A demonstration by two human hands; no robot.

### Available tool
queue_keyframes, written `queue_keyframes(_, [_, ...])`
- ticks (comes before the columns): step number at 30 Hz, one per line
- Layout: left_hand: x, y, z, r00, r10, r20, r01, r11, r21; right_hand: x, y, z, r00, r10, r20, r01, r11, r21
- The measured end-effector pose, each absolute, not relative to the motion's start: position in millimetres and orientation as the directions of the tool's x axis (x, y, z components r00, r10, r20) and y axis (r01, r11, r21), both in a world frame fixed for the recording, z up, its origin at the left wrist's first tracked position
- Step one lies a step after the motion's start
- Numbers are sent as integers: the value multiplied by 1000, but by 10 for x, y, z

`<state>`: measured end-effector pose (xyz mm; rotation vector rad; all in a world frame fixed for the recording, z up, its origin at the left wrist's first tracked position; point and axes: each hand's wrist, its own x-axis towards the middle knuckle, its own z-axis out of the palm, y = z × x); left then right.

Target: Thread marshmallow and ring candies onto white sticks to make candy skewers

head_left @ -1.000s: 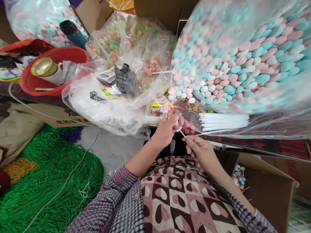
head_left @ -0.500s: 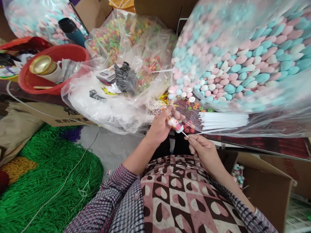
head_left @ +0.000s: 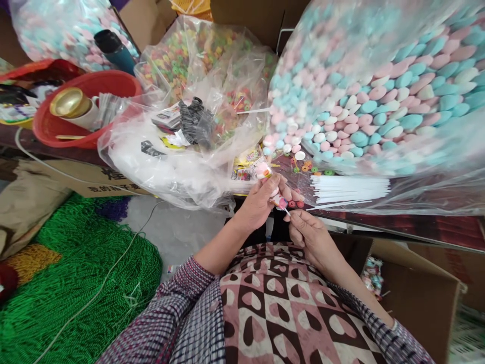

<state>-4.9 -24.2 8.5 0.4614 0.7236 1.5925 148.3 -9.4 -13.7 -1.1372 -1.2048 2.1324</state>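
Observation:
In the head view my left hand [head_left: 257,205] is closed around a marshmallow skewer [head_left: 279,201] in a clear printed wrapper. Part of the wrapper, with pink and orange showing through, sticks out above the fingers. From its lower end comes a thin white stick [head_left: 287,212], pinched between the thumb and fingertips of my right hand [head_left: 310,231]. Beyond the left hand lies a printed packet [head_left: 242,174] near yellow strips. Small ring candies [head_left: 303,165] are scattered on the table, and a pile of white sticks [head_left: 349,188] lies to the right.
A big clear bag of pink, blue and white marshmallows [head_left: 364,121] covers the table's right side. Bags of ring candies [head_left: 197,55] and white material [head_left: 170,172] stand left of it, beside a red basin [head_left: 45,129]. An open carton [head_left: 413,303] sits below right; green cords [head_left: 94,263] below left.
My left hand has shifted slightly up and right along the skewer, covering more of it. The wrapper's upper part now shows beyond the fingers. My right hand has moved slightly left, still pinching the stick.

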Motion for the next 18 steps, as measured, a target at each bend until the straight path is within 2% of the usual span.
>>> queue_keyframes(3, [31, -261, 14, -124, 986, -115, -741, -15, 671, 1468, -95, -139, -576, 689, -440, 1, -538, -843])
queue_keyframes(9, [97, -262, -79, -112, 984, -138, -665, 29, 746, 1480, -89, -132, -566, 713, -413, 36, -479, -877])
queue_keyframes(13, [-47, -254, 23, -137, 987, -88, -720, -38, 693, 1517, -79, -121, -571, 712, -408, 60, -459, -886])
queue_keyframes(18, [-137, -233, 149, -236, 963, -132, -746, -93, 659, 1530, -104, -154, -593, 694, -408, 93, -445, -891])
